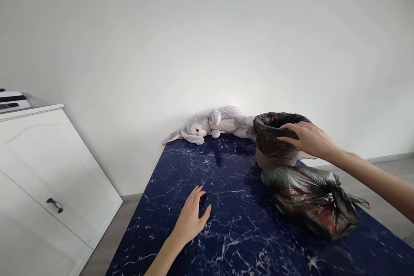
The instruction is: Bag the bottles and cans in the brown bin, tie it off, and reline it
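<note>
My right hand (305, 137) is at the near rim of a small bin lined with a dark, see-through bag (274, 138). Its thumb lies against the outside of the bag, and the fingers curl over the rim, partly hidden. Below the bag's folded edge shows the bin's (274, 161) pale lower wall. My left hand (192, 215) rests on the dark blue marbled table (233, 207), fingers spread and nothing in them. Just in front of the bin lies a knotted, filled garbage bag (310, 200) with reddish contents showing through.
A grey plush bunny (207, 125) lies on its side along the table's far edge, against the white wall (161, 43). At the left stands a white cabinet (58, 172) with a dark handle, a black-and-white object (14, 100) on top. Grey floor (388, 177) shows beyond the table.
</note>
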{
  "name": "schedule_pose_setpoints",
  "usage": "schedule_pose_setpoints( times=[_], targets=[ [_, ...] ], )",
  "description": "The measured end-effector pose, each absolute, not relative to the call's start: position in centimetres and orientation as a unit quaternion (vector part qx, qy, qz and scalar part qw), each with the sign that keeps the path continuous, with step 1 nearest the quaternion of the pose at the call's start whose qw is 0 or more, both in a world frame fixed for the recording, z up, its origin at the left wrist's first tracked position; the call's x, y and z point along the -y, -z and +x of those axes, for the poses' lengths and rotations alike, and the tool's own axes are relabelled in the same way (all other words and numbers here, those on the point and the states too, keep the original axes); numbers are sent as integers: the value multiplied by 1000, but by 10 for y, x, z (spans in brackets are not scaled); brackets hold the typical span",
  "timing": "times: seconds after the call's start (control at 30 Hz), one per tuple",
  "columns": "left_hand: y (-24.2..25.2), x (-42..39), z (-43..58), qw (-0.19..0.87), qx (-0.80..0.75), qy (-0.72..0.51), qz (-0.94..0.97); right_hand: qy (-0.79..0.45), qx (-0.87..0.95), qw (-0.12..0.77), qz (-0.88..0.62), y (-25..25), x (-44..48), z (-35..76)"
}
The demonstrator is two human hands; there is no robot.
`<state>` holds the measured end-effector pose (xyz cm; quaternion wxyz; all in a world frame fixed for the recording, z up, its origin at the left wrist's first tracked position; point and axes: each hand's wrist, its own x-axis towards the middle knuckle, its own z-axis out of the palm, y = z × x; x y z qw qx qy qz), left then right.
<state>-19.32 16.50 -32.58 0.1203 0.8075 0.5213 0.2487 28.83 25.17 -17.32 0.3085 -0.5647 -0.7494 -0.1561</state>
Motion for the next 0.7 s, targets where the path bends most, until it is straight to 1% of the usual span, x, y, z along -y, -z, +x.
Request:
schedule_pose_setpoints(
  times=[0.1, 0.2, 0.3, 0.43, 0.57, 0.7],
  targets=[
    [328, -168, -193, 123, -525, -247, 805, 165, 739, 365, -541, 180, -226, 269],
    [329, -178, -189, 125, -529, -253, 800, 135, 771, 395, -482, 195, -195, 230],
    [330, -194, -182, 127, -537, -271, 789, 72, 820, 392, -409, 223, -168, 182],
    [328, -211, -174, 145, -542, -305, 770, -27, 862, 363, -352, 270, -152, 127],
    [321, -216, -178, 194, -534, -343, 749, -123, 842, 378, -365, 313, -167, 94],
    [314, -217, -185, 249, -520, -395, 715, -204, 786, 420, -404, 337, -192, 81]
  ],
)
